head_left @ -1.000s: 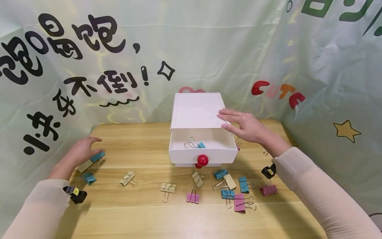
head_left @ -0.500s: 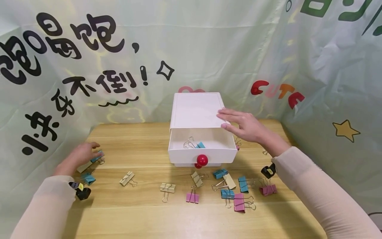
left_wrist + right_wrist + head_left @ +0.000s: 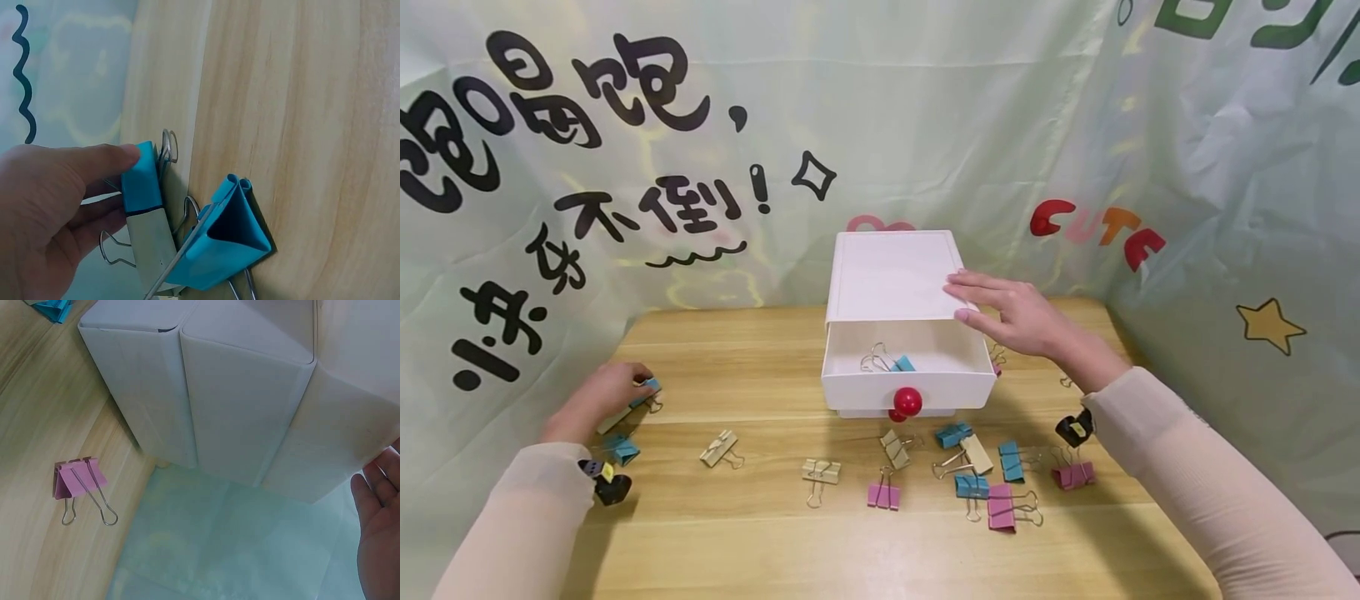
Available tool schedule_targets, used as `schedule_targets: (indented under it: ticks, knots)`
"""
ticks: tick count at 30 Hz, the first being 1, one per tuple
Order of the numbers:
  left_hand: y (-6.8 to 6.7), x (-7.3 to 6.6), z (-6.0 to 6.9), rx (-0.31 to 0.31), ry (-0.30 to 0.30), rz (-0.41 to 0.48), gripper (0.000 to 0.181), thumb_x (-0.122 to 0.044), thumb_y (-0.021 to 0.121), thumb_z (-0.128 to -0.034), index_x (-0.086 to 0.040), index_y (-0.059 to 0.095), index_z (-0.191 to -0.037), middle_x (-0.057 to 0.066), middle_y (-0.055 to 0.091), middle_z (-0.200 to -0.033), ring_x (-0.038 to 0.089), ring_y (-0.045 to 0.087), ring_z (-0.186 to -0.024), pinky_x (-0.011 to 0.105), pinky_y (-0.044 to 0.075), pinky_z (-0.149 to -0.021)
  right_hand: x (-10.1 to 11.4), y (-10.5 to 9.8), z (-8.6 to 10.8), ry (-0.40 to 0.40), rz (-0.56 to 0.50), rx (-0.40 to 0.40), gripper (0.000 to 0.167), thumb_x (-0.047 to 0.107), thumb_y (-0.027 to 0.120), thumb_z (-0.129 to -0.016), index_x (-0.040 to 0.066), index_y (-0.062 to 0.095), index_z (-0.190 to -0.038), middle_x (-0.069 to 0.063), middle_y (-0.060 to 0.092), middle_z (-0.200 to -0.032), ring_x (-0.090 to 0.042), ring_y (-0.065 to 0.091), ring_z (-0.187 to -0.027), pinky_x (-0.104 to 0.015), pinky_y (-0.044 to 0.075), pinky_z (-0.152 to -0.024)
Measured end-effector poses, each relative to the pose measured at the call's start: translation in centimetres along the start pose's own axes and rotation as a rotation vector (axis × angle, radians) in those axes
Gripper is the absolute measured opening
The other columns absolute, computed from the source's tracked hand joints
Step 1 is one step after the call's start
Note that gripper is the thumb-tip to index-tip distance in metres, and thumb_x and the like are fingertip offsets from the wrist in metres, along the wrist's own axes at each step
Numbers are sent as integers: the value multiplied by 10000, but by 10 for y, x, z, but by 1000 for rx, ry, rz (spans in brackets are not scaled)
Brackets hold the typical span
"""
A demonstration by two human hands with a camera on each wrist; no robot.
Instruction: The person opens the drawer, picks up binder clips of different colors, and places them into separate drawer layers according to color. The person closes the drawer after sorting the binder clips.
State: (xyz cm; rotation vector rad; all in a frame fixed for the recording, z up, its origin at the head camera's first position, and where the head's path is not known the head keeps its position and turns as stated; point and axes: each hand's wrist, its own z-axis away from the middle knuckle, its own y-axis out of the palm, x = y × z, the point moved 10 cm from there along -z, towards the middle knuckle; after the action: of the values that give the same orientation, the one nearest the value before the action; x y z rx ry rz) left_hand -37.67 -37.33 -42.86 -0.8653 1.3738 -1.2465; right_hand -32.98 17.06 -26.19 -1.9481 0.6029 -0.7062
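Left grip on a blue clip, right grip on the white box

Well to the left of the white box [image 3: 891, 275], my left grip [image 3: 601, 398] is nearly closed, pinching a blue clip [image 3: 141, 178] between thumb and fingers. A pale clip [image 3: 150, 244] lines up end to end with it, and a second blue clip [image 3: 219, 250] sits just beside them, nearer me. My right grip [image 3: 1018, 318] is spread and relaxed, holding nothing, its fingers resting on the box's top at the right edge. The box's upper drawer [image 3: 857, 392], with a red knob [image 3: 907, 402], is pulled out, and one more blue clip [image 3: 903, 364] lies inside. In front of the box, pale, blue and pink clips [image 3: 1002, 508] dot the wooden surface [image 3: 760, 554]; behind it hangs a printed cloth [image 3: 925, 108].
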Motion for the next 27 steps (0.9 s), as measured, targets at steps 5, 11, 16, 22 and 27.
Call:
schedule_targets:
  ticks: [5, 11, 16, 22, 27]
  knots:
    - [-5, -3, 0, -30, 0, -40, 240, -90, 591, -955, 83, 664, -1105, 273, 652, -1063, 505, 573, -995, 613, 463, -833, -1, 1, 0, 11, 3, 11, 502, 385, 562, -983, 170, 521, -1435, -26, 459, -1487, -263, 393, -1381, -567, 346, -1077]
    - [-11, -5, 0, -63, -13, -44, 239, -47, 514, -974, 45, 698, -1095, 290, 640, -1116, 517, 563, -1023, 649, 438, -860, -2, 2, 0, 11, 5, 7, 502, 385, 561, -984, 173, 518, -1437, -24, 456, -1490, -262, 388, -1385, -568, 342, -1079]
    - [-13, -7, 2, -65, -20, -24, 265, -52, 482, -989, 27, 696, -1123, 295, 626, -1155, 528, 544, -1052, 656, 428, -876, -1, 1, 0, 9, 1, 5, 501, 379, 569, -980, 172, 522, -1434, -26, 459, -1488, -267, 392, -1382, -566, 348, -1076]
    - [-27, -26, 4, -118, 70, -21, 212, -30, 541, -976, 36, 693, -1107, 266, 657, -1103, 496, 588, -997, 615, 473, -837, 0, 1, 0, 3, 0, 1, 496, 379, 562, -984, 165, 527, -1430, -27, 461, -1486, -268, 397, -1378, -569, 345, -1076]
    - [-41, -49, 5, -187, 184, -40, 179, -1, 582, -951, 33, 705, -1076, 235, 687, -1036, 456, 627, -947, 574, 506, -804, 0, 1, 0, 6, 1, 1, 497, 387, 556, -985, 168, 526, -1431, -24, 459, -1488, -266, 396, -1380, -571, 346, -1073]
